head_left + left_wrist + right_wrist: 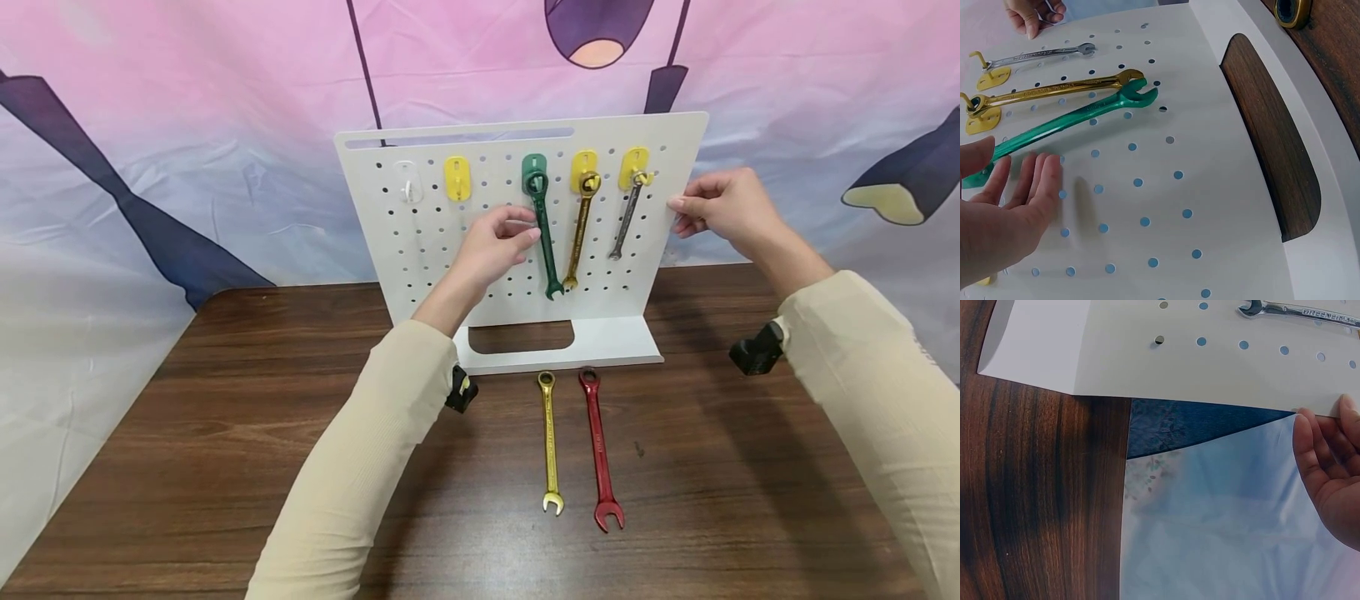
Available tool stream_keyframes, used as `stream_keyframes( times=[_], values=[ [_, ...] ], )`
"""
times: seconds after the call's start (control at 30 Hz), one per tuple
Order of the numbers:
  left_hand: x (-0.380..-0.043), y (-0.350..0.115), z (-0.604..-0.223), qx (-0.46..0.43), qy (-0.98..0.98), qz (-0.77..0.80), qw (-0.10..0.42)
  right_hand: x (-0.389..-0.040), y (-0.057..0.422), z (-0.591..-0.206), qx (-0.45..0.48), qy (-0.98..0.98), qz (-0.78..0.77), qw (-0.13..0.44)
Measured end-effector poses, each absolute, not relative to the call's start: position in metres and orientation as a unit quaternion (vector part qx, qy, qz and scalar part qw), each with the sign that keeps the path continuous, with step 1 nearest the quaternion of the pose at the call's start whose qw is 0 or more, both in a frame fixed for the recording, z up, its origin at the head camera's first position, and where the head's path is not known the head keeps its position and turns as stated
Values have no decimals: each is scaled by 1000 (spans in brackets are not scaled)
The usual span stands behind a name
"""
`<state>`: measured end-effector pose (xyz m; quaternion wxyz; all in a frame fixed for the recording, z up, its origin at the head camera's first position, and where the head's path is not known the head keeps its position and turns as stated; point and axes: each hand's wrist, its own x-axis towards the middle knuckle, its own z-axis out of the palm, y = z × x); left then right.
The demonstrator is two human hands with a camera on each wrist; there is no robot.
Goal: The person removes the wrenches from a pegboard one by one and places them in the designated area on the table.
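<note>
A white pegboard (465, 242) stands upright on the table. A green wrench (547, 242) hangs by its ring end from a green hook (534, 164). Beside that wrench is my left hand (491, 246), its fingers loosely bent and apart, thumb and fingertips right at the handle in the left wrist view. My right hand (723, 208) pinches the board's right edge between thumb and fingers. A bronze-gold wrench (580, 233) and a small silver wrench (627, 218) hang to the right on yellow hooks.
On the wooden table (225, 433), in front of the board, lie a yellow-gold wrench (551, 442) and a longer red wrench (600, 450). Two bare hooks, one white (408, 182) and one yellow (457, 178), sit on the board's left. A printed cloth (225, 167) hangs behind.
</note>
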<state>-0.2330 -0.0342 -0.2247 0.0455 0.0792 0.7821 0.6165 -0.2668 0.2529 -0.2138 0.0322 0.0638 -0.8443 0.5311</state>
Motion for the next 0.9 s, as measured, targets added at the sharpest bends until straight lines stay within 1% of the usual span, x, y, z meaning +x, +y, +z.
stream_keyframes(
  times=[0.3,0.6,0.9],
  values=[
    [-235,-29,-226,64,764,641,41,-266,253,-213,67,-844,532,33],
    [-231,-30,-228,73,768,635,28,-265,252,-213,66,-845,530,32],
    [-225,-33,-226,78,757,647,44,-266,253,-214,67,-845,530,32]
  ],
)
